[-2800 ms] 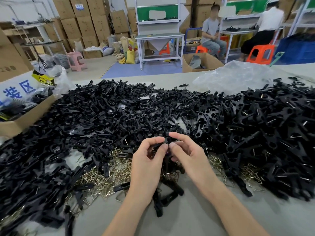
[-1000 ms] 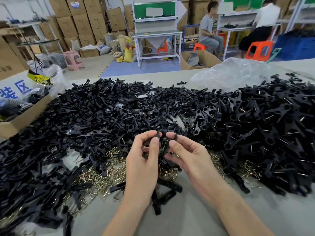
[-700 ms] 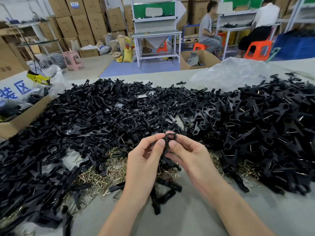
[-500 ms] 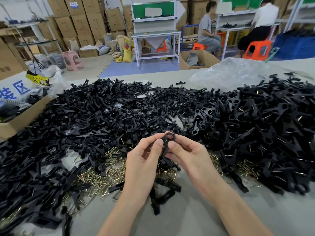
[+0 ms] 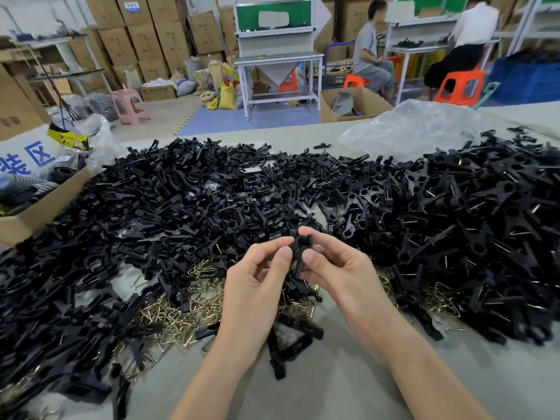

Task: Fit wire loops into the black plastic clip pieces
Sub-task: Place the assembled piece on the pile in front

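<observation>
"Black plastic clip piece (image 5: 300, 247), where?"

"Raised over the grey tabletop (image 5: 333, 389), near the middle, pinched between left hand (image 5: 257, 286) and right hand (image 5: 336, 274)."

"Room to move?"

"Bare table only on the near side, under and between the forearms. Hemmed in otherwise: wide heap of loose black clips (image 5: 181, 207) to the left and beyond, second heap of black clips with wire showing (image 5: 485, 222) to the right. Brass-coloured bent wire loops (image 5: 188, 298) strewn just beneath the hands, a few stray clips among them. Brown cardboard box (image 5: 39, 207) at the left edge, crumpled clear plastic bag (image 5: 409, 134) at the far edge."

"Grip?"

"Left thumb and forefinger curled on the clip's left side, right thumb and forefinger on its right; remaining fingers loosely bent behind."

"Look of the clip?"

"Round ring head on top, notched at the rim, dark arms running down behind the fingers. Wire loop inside or not: cannot tell."
</observation>
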Demonstrator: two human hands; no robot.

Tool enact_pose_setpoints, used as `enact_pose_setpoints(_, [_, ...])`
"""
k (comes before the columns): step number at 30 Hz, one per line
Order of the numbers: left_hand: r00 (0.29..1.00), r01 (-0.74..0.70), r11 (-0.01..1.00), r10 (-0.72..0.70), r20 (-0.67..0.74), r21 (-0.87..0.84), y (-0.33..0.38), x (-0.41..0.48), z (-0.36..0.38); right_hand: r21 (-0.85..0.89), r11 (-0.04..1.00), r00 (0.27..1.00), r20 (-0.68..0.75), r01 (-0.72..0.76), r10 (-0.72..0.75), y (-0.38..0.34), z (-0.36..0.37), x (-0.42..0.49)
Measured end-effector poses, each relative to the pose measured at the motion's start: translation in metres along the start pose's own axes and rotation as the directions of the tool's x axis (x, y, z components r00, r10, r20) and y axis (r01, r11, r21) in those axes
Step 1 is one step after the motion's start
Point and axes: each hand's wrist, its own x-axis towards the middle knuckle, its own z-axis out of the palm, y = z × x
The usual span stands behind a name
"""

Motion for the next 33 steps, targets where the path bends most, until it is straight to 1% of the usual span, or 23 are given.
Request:
enact_pose_setpoints(6, [1.0,-0.013,1.0,0.013,-0.01,-0.003,0.002,0.0,0.0,-0.031,1.0,1.0,0.025,0.006,-0.005,0.0,-0.001,0.0])
enact_pose_setpoints(15, [0.998,0.015,0.999,-0.018,0.053,0.051,-0.003,0.0,0.0,-0.065,0.998,0.999,0.025,0.027,-0.026,0.003,-0.004,0.001])
enact_pose_setpoints(19, [0.997,-0.018,0.994,0.01,0.073,0.104,0.001,0.0,-0.002,-0.095,0.995,0.998,0.055,0.03,-0.025,0.003,-0.004,0.0])
enact_pose_setpoints(20, [0.997,-0.036,0.989,0.026,0.07,0.146,0.003,0.0,-0.005,-0.102,0.994,0.998,0.05,0.03,-0.025,0.003,-0.004,0.0])
enact_pose_setpoints(21, [0.997,-0.067,0.972,0.057,0.048,0.226,0.003,0.001,-0.009,-0.111,0.993,0.999,0.039,0.03,-0.026,0.003,-0.004,0.001])
enact_pose_setpoints(23, [0.991,-0.106,0.888,0.132,-0.027,0.448,0.0,0.0,-0.025,-0.135,0.991,1.0,0.005,0.027,-0.027,0.004,-0.004,0.001])
enact_pose_setpoints(24, [0.986,-0.092,0.829,0.152,-0.064,0.552,-0.001,-0.002,-0.035,-0.146,0.989,1.0,-0.016,0.024,-0.026,0.004,-0.004,0.001])
enact_pose_setpoints(26, [0.983,-0.009,0.677,0.14,-0.117,0.736,-0.006,-0.01,-0.058,-0.154,0.988,0.999,-0.048,0.012,-0.02,0.006,-0.005,0.002])
enact_pose_setpoints(27, [0.986,0.033,0.578,0.113,-0.12,0.815,-0.009,-0.016,-0.068,-0.155,0.988,0.998,-0.058,0.006,-0.015,0.006,-0.005,0.003])
enact_pose_setpoints(29, [0.996,0.074,0.385,0.017,-0.087,0.92,-0.016,-0.03,-0.08,-0.157,0.988,0.997,-0.072,-0.007,-0.004,0.007,-0.005,0.005])
enact_pose_setpoints(30, [0.998,0.065,0.314,-0.043,-0.055,0.947,-0.018,-0.036,-0.082,-0.157,0.987,0.997,-0.078,-0.012,0.0,0.008,-0.005,0.006])
enact_pose_setpoints(31, [0.996,0.041,0.268,-0.088,-0.018,0.963,-0.019,-0.04,-0.082,-0.158,0.987,0.997,-0.081,-0.015,0.002,0.009,-0.005,0.006])
enact_pose_setpoints(33, [0.991,0.001,0.248,-0.131,0.033,0.969,-0.019,-0.042,-0.078,-0.16,0.987,0.997,-0.083,-0.015,0.002,0.01,-0.005,0.008])
